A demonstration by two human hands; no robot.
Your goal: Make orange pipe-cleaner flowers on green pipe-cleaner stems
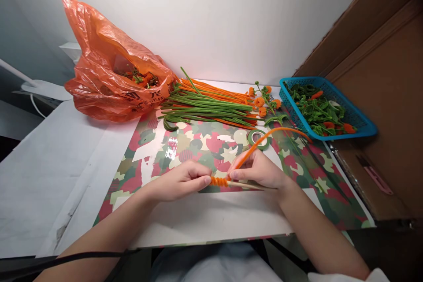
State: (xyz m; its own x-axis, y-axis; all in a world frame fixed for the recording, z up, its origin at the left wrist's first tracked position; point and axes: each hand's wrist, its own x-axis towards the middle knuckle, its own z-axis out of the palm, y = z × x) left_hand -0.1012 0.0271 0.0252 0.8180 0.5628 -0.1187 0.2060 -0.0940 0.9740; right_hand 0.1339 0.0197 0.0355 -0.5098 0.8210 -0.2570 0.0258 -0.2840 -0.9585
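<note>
My left hand (183,179) pinches the left end of a thin pale stick (247,183) lying across the camouflage-print mat (198,141). An orange pipe cleaner (264,137) is coiled tightly around the stick between my hands and its free end arcs up and to the right. My right hand (259,171) grips the stick and the pipe cleaner just right of the coil. Both hands hover low over the mat's near half.
A pile of green and orange pipe cleaners (208,103) lies at the back. An orange plastic bag (109,75) sits back left. A blue basket (330,110) of made pieces is at the right, with a green tape roll (258,138) and small orange flowers (264,101) nearby.
</note>
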